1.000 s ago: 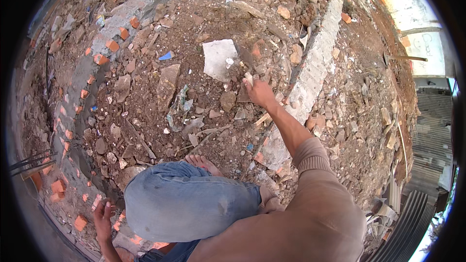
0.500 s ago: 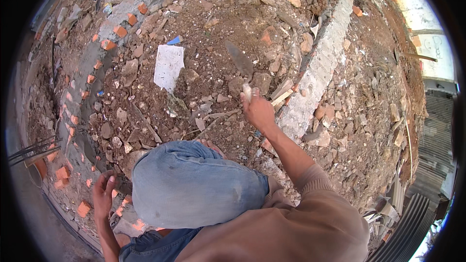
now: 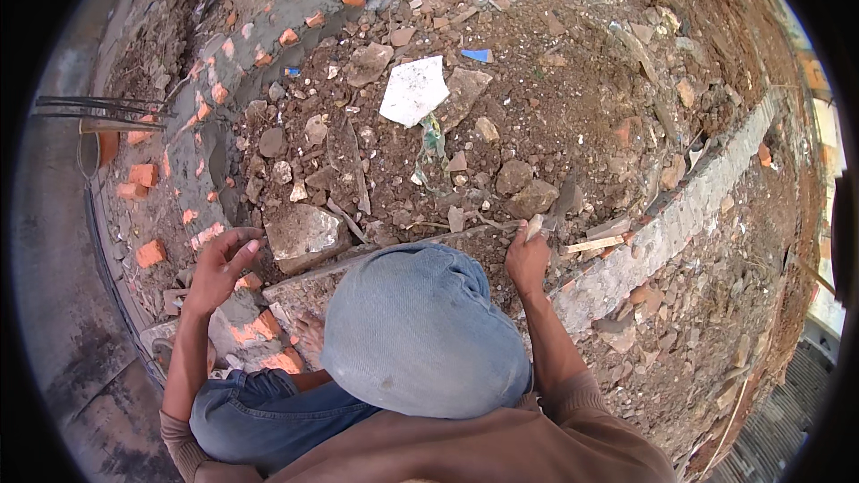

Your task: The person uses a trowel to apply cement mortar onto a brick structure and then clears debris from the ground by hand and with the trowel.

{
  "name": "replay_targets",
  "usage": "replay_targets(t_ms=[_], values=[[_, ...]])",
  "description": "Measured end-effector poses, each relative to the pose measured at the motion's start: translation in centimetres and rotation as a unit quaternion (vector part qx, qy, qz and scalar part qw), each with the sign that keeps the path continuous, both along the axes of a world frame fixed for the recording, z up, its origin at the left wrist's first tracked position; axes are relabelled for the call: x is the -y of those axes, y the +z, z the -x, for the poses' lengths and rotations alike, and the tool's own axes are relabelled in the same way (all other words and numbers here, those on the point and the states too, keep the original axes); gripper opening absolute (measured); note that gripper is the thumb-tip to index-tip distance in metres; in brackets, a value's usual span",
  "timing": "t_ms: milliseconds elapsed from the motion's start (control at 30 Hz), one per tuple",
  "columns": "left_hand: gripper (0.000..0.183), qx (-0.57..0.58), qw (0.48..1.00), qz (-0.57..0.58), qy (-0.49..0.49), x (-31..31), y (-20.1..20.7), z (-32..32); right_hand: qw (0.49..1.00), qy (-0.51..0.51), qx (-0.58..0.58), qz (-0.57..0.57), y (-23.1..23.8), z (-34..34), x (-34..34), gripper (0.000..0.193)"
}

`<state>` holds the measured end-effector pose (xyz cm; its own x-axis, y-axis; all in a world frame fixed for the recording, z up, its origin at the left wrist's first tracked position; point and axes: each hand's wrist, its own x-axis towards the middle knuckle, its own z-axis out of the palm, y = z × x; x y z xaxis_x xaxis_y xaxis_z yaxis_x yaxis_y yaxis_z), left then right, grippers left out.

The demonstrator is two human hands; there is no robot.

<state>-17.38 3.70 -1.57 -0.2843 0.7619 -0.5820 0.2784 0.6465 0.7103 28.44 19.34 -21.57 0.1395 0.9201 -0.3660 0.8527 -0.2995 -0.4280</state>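
My right hand [image 3: 528, 259] is closed around the pale handle of a trowel [image 3: 564, 204]. The trowel's dull blade points up and away over the dirt, close to a strip of wood [image 3: 593, 244] and the straight mortar wall. To the left, my left hand [image 3: 219, 270] hovers by the curved mortar-and-brick wall [image 3: 210, 188] with its fingers loosely bent, thumb apart, and nothing held. Just right of those fingers lies a large flat stone [image 3: 307, 237]. My knee in blue jeans sits between the two hands and covers part of the ground.
Rubble and brown soil fill the middle, with a white broken slab [image 3: 415, 91] and a blue scrap [image 3: 477, 55] on it. A grey straight wall [image 3: 667, 219] runs along the right. Loose bricks [image 3: 150, 253], metal rods [image 3: 98, 107] and an orange bucket-like container [image 3: 100, 148] are at left.
The view has swung rightward. My right hand has drawn the trowel back nearer my knee, its blade tilted more to the right. My left hand has moved forward beside the curved wall.
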Motion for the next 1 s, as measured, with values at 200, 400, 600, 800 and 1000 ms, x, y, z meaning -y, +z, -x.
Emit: replay_targets(t_ms=[200, 400, 600, 800, 1000], values=[[0.034, -0.004, 0.999, 0.034, -0.014, -0.5, -0.1, 0.0, 0.990, 0.122, -0.021, 0.070, 3.4, 6.4, 0.9, 0.053], [0.036, 0.006, 0.999, 0.031, -0.003, -0.4, 0.2, -0.4, 0.970, 0.212, -0.105, 0.054, 1.7, 15.6, -0.2, 0.057], [0.036, 0.012, 0.998, 0.045, 0.032, 0.1, 0.9, -0.8, 0.910, 0.380, -0.140, 0.091, 2.3, 24.2, 1.1, 0.058], [0.035, -0.048, 0.998, 0.013, 0.036, 3.9, 1.4, -0.3, 0.874, 0.461, -0.124, 0.094, 4.8, 25.6, 0.7, 0.053], [0.035, -0.082, 0.994, 0.061, 0.041, 6.9, 1.2, -1.6, 0.968, 0.236, -0.058, -0.068, 2.1, 20.7, -9.7, 0.053]])
